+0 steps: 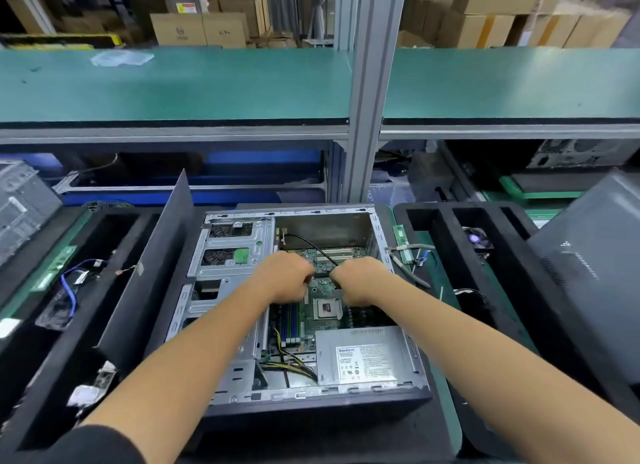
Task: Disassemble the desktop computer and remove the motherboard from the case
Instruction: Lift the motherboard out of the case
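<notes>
two hands [287,276], one case [311,394], one motherboard [322,287]

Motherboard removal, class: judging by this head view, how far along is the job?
Done: the case lies open, and the CPU socket is bare. In hand: both hands, left and right, work over the motherboard. Left: the board and power supply sit inside.

Open grey case [311,399] lying flat, side off; green motherboard [323,319] seated inside.
</notes>
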Action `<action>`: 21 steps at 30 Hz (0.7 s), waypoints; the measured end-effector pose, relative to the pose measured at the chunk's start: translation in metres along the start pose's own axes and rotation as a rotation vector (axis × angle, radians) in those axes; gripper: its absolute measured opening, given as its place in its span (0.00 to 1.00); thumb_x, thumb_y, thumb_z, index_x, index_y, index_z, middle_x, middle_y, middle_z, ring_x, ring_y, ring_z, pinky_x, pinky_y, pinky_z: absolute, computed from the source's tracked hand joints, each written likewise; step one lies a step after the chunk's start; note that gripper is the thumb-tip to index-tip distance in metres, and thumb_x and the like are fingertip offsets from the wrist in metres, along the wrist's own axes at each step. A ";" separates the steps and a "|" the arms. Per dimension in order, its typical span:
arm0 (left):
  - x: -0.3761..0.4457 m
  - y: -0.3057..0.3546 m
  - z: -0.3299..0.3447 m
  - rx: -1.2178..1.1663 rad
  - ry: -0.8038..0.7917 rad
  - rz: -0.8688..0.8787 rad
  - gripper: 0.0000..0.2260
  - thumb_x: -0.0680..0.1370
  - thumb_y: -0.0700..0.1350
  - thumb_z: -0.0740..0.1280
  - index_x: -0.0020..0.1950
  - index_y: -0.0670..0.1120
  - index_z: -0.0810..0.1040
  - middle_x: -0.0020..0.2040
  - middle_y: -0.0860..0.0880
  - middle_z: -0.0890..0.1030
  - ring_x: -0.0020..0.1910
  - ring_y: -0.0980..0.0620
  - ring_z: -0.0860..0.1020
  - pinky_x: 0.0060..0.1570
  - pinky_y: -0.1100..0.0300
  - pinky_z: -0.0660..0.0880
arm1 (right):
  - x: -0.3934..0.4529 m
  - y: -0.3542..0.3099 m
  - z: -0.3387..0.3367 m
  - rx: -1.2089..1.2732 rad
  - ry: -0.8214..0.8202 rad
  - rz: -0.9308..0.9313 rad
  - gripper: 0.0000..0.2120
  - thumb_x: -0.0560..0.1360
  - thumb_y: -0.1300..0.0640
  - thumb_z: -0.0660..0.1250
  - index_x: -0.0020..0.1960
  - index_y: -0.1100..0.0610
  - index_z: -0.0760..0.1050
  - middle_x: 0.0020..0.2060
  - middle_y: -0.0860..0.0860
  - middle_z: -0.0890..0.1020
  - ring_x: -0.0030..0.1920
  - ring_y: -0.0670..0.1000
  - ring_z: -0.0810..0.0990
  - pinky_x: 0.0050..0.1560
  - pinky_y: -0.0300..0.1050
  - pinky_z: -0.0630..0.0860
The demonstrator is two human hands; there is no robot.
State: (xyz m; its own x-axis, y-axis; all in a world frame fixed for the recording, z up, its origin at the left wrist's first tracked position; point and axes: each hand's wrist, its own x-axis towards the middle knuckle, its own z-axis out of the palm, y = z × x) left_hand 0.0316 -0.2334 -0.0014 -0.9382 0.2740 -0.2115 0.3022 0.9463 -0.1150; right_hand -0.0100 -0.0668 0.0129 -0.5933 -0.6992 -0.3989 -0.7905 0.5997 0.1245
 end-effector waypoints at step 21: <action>0.004 0.001 -0.002 0.240 -0.171 0.090 0.06 0.72 0.46 0.63 0.36 0.48 0.71 0.30 0.52 0.70 0.32 0.49 0.73 0.33 0.58 0.67 | 0.019 -0.017 0.010 0.287 -0.226 0.079 0.15 0.69 0.55 0.76 0.50 0.61 0.76 0.48 0.55 0.82 0.43 0.54 0.77 0.40 0.44 0.73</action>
State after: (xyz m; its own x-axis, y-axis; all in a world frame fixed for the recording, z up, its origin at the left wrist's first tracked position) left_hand 0.0278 -0.2313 -0.0002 -0.8702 0.3024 -0.3890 0.4328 0.8466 -0.3099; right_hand -0.0061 -0.0864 -0.0064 -0.5770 -0.5621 -0.5925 -0.6498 0.7554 -0.0839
